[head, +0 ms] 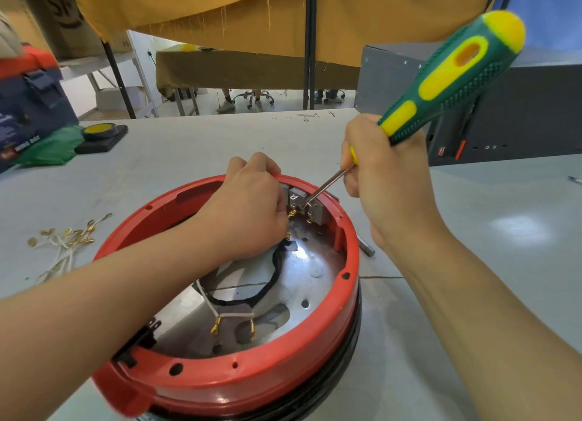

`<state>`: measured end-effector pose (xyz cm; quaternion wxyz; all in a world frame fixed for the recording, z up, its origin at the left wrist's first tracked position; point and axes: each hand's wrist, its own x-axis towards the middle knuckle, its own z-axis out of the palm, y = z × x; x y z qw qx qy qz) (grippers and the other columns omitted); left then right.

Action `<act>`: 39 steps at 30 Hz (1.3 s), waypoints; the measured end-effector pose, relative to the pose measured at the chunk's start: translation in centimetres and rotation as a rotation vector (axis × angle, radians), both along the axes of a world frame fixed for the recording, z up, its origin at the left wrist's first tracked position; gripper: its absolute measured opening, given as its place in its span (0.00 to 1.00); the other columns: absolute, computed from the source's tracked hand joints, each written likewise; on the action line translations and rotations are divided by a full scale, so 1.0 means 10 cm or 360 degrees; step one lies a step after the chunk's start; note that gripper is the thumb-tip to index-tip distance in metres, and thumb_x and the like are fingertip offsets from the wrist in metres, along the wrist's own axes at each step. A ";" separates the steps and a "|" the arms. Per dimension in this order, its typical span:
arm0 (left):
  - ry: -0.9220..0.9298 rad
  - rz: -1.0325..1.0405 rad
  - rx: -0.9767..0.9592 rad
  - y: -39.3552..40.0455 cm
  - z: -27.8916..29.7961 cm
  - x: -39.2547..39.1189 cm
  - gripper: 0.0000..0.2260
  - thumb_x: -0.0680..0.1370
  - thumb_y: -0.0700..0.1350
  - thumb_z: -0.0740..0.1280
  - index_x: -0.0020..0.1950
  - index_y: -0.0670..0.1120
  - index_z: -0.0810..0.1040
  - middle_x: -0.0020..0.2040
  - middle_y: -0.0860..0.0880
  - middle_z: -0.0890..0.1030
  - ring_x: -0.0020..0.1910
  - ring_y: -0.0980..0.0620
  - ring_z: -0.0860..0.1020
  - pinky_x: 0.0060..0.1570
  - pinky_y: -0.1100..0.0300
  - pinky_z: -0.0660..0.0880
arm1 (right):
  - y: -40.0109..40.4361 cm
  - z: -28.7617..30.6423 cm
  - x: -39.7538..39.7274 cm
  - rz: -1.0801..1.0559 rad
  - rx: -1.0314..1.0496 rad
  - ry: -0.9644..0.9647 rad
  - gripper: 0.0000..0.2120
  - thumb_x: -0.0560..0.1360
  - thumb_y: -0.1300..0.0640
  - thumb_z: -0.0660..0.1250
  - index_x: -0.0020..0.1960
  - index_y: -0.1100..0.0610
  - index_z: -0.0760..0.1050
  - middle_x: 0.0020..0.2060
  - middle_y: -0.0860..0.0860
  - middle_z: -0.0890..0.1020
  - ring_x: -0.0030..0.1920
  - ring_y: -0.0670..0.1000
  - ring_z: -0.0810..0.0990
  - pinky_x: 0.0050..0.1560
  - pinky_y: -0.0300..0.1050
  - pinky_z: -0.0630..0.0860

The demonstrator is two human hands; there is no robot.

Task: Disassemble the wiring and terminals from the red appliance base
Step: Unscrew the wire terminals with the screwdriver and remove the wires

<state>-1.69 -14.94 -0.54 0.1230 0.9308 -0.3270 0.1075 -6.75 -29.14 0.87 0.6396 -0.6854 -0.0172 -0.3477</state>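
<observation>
Red base (239,379) sits on desk (472,294). Left hand (252,206) curls inside far rim, pinching at terminals (304,205). Right hand (384,181) grips screwdriver (456,71), tip on terminals. Removed wires (67,241) lie left. Blue box (28,112) text unreadable.

A pale grey table (195,143) carries the red appliance base (239,376). Loose white wires (67,241) lie left of it. A yellow tape roll (100,130) sits farther back.
</observation>
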 end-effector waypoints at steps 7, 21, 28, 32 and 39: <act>-0.0013 -0.0002 0.0008 0.02 0.00 0.01 0.07 0.76 0.44 0.65 0.42 0.46 0.82 0.67 0.50 0.65 0.62 0.48 0.62 0.51 0.65 0.56 | 0.07 0.01 0.00 -0.0030 -0.0059 -0.0037 0.12 0.66 0.57 0.59 0.25 0.58 0.63 0.17 0.44 0.65 0.20 0.44 0.62 0.24 0.36 0.60; -0.0017 -0.0242 0.0098 0.18 0.07 0.03 0.06 0.74 0.46 0.66 0.38 0.49 0.79 0.66 0.54 0.67 0.57 0.52 0.65 0.45 0.66 0.56 | -0.07 0.10 -0.12 0.0090 0.0042 -0.0194 0.17 0.68 0.58 0.61 0.21 0.53 0.68 0.19 0.45 0.66 0.20 0.44 0.63 0.24 0.33 0.61; 0.0064 -0.0342 0.0064 0.20 0.07 0.09 0.05 0.73 0.45 0.67 0.36 0.50 0.80 0.66 0.56 0.67 0.58 0.55 0.64 0.47 0.66 0.59 | 0.00 0.08 -0.14 0.0079 -0.0120 -0.0138 0.22 0.73 0.51 0.64 0.24 0.58 0.67 0.18 0.44 0.66 0.20 0.45 0.65 0.26 0.32 0.61; 0.0116 -0.0362 -0.0007 0.23 0.05 0.11 0.05 0.72 0.47 0.68 0.36 0.51 0.80 0.66 0.58 0.66 0.59 0.58 0.63 0.48 0.69 0.58 | 0.03 0.11 -0.17 0.0067 -0.0242 -0.0135 0.25 0.74 0.44 0.65 0.25 0.58 0.68 0.19 0.46 0.68 0.20 0.47 0.66 0.28 0.37 0.63; 0.0131 -0.0380 -0.0022 0.25 0.04 0.14 0.05 0.73 0.47 0.68 0.36 0.52 0.79 0.66 0.59 0.66 0.59 0.59 0.62 0.48 0.69 0.58 | 0.07 0.15 -0.11 0.0027 -0.0421 -0.0111 0.26 0.74 0.44 0.65 0.28 0.63 0.69 0.17 0.45 0.68 0.20 0.48 0.66 0.29 0.40 0.62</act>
